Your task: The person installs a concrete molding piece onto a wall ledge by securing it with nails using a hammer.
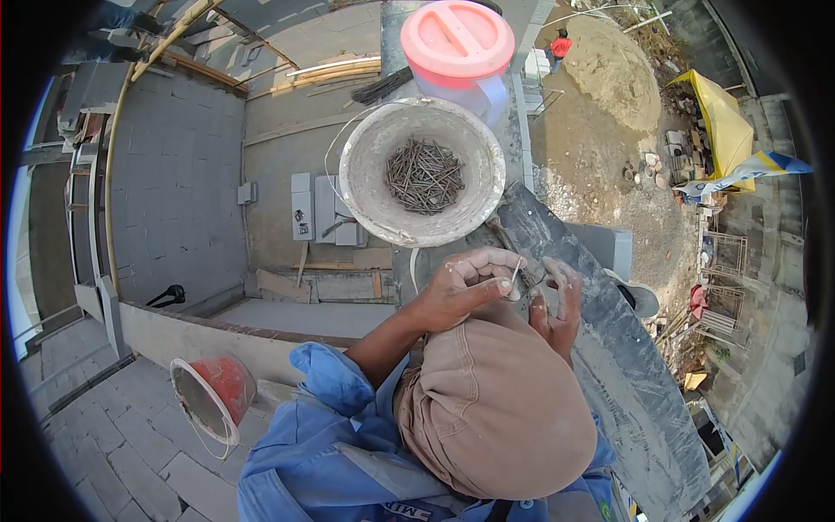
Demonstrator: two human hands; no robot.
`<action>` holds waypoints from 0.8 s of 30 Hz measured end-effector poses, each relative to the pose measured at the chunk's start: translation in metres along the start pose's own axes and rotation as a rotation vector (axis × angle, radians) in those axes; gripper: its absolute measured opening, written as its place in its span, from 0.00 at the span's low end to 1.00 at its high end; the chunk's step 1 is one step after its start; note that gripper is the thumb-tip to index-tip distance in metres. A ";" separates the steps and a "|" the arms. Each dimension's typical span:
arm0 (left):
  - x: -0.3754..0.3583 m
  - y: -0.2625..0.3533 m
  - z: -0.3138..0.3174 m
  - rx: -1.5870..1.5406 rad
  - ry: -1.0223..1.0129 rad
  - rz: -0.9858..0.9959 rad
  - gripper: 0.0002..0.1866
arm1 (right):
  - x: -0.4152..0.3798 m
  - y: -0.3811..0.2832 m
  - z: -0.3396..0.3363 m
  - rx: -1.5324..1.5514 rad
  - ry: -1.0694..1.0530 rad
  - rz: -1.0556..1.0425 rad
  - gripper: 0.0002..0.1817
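Note:
Between thumb and fingers, my left hand (474,280) pinches a thin, light nail (517,268). Close on its right, my right hand (561,306) is closed with bent fingers turned toward the nail; I cannot tell what it holds. Both hands are just beyond a rounded stretch of brown cloth (500,404). Beyond them stands a pale, mortar-crusted bucket (361,187) with a heap of nails (424,177) at its bottom. A long grey slab (626,365) runs beneath and past my right hand.
A jug with a pink lid (457,39) stands behind the bucket. At lower left, a red bucket (230,387) lies tilted on grey paving. Light blocks (302,207) rest on a lower floor. Far below right, a person in red (561,43) is near a sand pile (609,74).

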State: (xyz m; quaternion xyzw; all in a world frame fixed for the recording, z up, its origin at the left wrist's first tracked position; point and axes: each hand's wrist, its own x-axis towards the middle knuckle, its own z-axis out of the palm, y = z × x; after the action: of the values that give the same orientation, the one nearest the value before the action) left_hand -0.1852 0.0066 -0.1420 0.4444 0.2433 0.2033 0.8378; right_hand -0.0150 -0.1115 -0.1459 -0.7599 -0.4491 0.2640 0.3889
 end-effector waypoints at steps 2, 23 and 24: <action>0.009 -0.004 0.006 -0.094 -0.033 -0.094 0.21 | 0.000 -0.012 -0.014 -0.041 -0.003 -0.236 0.25; 0.024 -0.003 -0.006 0.216 -0.192 0.011 0.14 | -0.015 -0.008 -0.018 0.194 -0.196 0.066 0.09; 0.025 -0.004 -0.007 0.216 -0.193 0.011 0.14 | -0.016 -0.006 -0.018 0.193 -0.195 0.066 0.09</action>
State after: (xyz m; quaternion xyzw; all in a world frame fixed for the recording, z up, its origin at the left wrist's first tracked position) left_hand -0.1688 0.0232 -0.1544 0.5508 0.1797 0.1370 0.8035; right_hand -0.0119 -0.1306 -0.1295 -0.7041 -0.4319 0.3912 0.4058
